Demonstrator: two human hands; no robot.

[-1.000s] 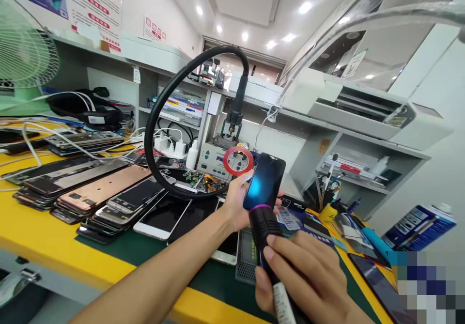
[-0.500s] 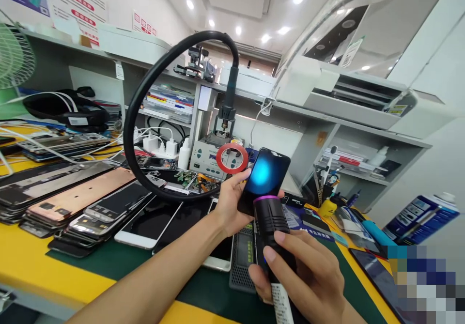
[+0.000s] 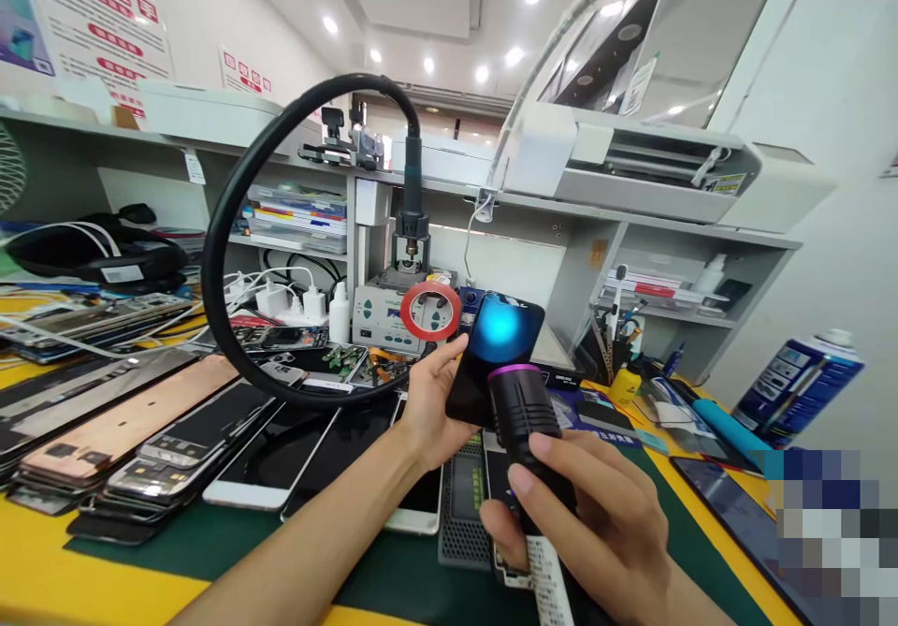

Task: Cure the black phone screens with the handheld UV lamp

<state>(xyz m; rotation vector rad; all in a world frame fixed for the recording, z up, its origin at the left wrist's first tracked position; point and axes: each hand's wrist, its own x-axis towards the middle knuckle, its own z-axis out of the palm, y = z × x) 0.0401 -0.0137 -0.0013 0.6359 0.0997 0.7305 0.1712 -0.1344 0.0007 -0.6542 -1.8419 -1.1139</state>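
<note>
Glow [image 3: 499, 325] now higher on phone [image 3: 495, 356], brush [image 3: 616, 302] in holder [image 3: 590, 353].

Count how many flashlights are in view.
1. The flashlight is in the right hand, aimed at the phone in the left hand. Clutter on the yellow table could hide others.

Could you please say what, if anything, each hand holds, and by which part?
The left hand holds a smartphone by its left side; the right hand a flashlight by its barrel.
</note>
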